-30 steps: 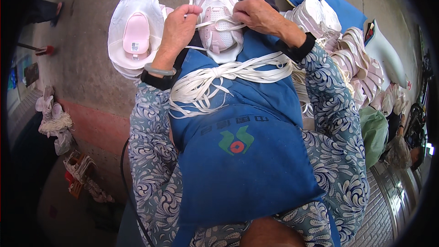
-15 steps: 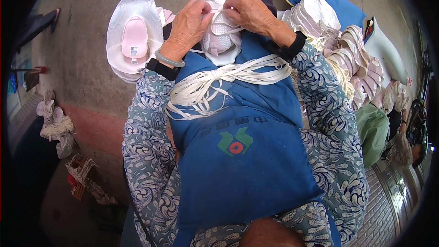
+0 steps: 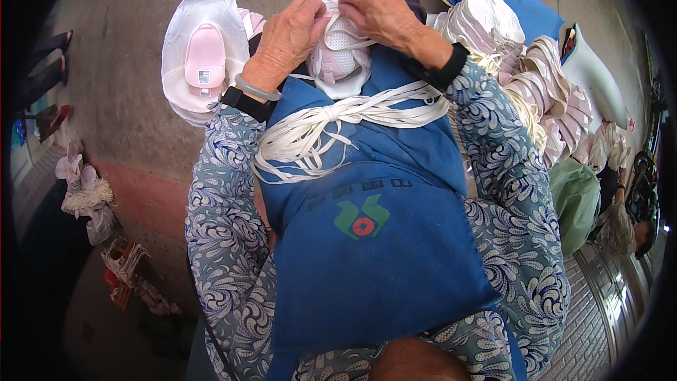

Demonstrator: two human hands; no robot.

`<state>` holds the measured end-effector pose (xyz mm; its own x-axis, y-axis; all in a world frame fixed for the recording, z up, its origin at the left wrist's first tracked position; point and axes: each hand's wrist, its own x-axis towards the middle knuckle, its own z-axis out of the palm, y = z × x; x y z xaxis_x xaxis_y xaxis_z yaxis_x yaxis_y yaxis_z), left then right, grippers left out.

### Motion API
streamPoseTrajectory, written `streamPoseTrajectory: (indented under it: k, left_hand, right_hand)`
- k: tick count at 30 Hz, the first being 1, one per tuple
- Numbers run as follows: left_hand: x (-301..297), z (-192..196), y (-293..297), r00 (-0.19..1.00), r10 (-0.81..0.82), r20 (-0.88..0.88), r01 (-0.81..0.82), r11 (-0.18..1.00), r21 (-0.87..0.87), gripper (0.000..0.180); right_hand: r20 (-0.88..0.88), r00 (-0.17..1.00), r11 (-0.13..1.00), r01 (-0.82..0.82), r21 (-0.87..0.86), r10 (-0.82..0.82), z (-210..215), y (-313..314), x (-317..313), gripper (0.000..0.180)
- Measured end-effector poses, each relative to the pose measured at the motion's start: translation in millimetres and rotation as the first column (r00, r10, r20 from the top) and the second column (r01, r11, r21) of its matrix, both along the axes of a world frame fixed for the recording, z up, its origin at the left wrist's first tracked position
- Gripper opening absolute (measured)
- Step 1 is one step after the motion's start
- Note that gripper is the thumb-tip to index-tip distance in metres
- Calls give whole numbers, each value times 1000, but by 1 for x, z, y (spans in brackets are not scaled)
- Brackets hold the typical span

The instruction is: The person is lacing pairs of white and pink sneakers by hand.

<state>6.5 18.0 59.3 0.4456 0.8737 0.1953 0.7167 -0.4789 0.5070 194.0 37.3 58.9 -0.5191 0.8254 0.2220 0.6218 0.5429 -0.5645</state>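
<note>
A pink and white shoe upper [image 3: 343,63] with a mesh front rests at my lap, far from my body. My left hand [image 3: 289,37] is at its left side, thumb and fingers pinched on a white shoelace [image 3: 347,46]. Across the upper, my right hand [image 3: 386,17] pinches the same lace near the toe end; its fingertips are partly hidden. A loop of the lace lies over the mesh between and below the hands. Nearer to me, a tied bundle of white shoelaces [image 3: 330,114] is spread over my blue apron [image 3: 381,268].
Left of my hands stands a white oval shoe piece with a pink padded part [image 3: 206,56]. Stacked pink and white uppers [image 3: 546,95] lie at right, beside a green bag [image 3: 572,201]. Another person's dark-clad legs [image 3: 48,53] show at far left; someone else is at the right edge.
My right hand has moved slightly up and left toward the toe end, and the lace loop has shifted. My left hand has barely moved. The other person's legs at far left have changed position.
</note>
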Motion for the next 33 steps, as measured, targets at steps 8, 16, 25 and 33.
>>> streamPoseTrajectory:
  k: [8,16,25,33]
  left_hand:
    - [1,-8,-3,987,-2,-163,18,995,98,13]
    - [0,-7,-2,999,-3,-54,5,999,50,12]
    - [1,-7,-2,999,21,-46,-19,999,29,12]
    - [1,-7,-3,999,27,-35,-25,999,44,13]
  right_hand:
    - [196,975,989,-81,-122,104,-3,2,2,15]
    - [108,993,998,-52,-26,54,-7,0,0,17]
    - [105,994,999,-33,-34,37,-6,-1,-2,16]
    - [111,993,999,-39,-26,42,-8,-3,0,15]
